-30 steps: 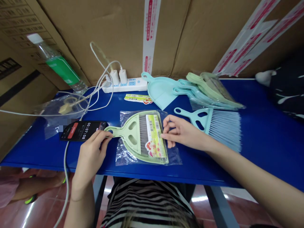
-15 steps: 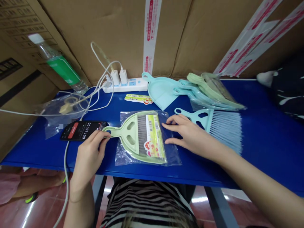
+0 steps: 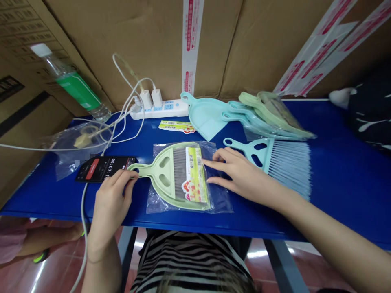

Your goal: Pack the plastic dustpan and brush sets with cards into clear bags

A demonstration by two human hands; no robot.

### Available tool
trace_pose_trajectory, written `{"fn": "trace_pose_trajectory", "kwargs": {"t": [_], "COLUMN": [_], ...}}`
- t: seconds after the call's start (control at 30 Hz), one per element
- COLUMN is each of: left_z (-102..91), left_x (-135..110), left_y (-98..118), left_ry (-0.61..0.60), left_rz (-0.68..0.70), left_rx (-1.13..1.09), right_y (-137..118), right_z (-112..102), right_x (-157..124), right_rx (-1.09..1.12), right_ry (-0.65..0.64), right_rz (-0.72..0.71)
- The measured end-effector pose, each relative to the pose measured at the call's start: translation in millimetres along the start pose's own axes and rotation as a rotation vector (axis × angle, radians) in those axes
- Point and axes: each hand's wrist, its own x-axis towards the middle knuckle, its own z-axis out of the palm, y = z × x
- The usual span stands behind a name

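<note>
A pale green dustpan with a small brush nested in it [image 3: 165, 176] lies on the blue table, handle pointing left. A label card [image 3: 196, 175] with yellow-green print rests over the grey bristles. Around the set spreads a clear plastic bag [image 3: 221, 199]; whether the set is inside or on top of it I cannot tell for sure. My left hand [image 3: 117, 189] pinches the end of the handle. My right hand [image 3: 236, 173] has thumb and forefinger apart at the dustpan's wide edge, near the label. Behind that wrist is a light blue brush [image 3: 288, 165], bristles to the right.
A phone [image 3: 104, 169] lies by my left hand. Behind are a light blue dustpan [image 3: 206, 116], a stack of bagged dustpan sets [image 3: 271, 118], a loose label card [image 3: 176, 126], a power strip [image 3: 171, 108] with cables and a leaning bottle [image 3: 77, 89]. Cardboard boxes [image 3: 146, 36] line the back.
My right hand's fingertips have come slightly left, nearer the label. The left hand still pinches the handle. The whole view has shifted a little.
</note>
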Motion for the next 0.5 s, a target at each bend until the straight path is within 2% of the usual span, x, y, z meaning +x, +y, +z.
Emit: {"fn": "trace_pose_trajectory", "kwargs": {"t": [0.23, 0.5], "left_z": [0.7, -1.3], "left_x": [0, 0], "left_y": [0, 0], "left_ry": [0.029, -0.017], "left_rz": [0.054, -0.001], "left_rx": [0.025, 0.017], "right_y": [-7, -15], "right_z": [2, 6], "right_x": [1, -1], "right_rx": [0.013, -0.116], "right_ry": [-0.065, -0.093], "right_rz": [0.032, 0.033]}}
